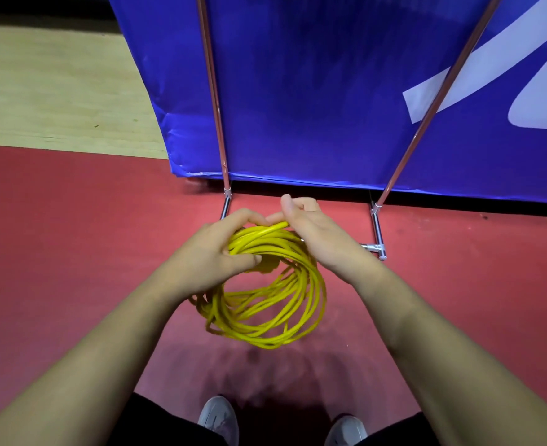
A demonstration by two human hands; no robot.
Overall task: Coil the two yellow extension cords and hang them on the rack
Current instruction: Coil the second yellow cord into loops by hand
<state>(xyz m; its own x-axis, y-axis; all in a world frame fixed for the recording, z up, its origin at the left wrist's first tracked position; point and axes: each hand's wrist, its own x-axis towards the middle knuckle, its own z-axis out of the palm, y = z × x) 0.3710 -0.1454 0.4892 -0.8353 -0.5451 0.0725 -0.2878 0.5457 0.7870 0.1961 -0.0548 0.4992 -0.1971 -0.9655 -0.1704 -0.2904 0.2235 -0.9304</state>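
A yellow extension cord (pixel 275 304) hangs in a round coil of several loops above the red floor, in the middle of the head view. My left hand (pixel 220 249) grips the top of the coil, fingers wrapped round the bundled loops. My right hand (pixel 310 230) holds a strand of the same cord at the top right of the coil, fingers curled over it and thumb up. The rack's two metal uprights (pixel 215 101) rise just beyond my hands, with its feet (pixel 378 233) on the floor. Only one cord is in view.
A blue barrier panel (pixel 314 91) with white lettering stands right behind the rack. Pale wooden floor (pixel 56 85) lies at the upper left, red floor (pixel 56 252) elsewhere. My two grey shoes (pixel 219 420) show at the bottom edge.
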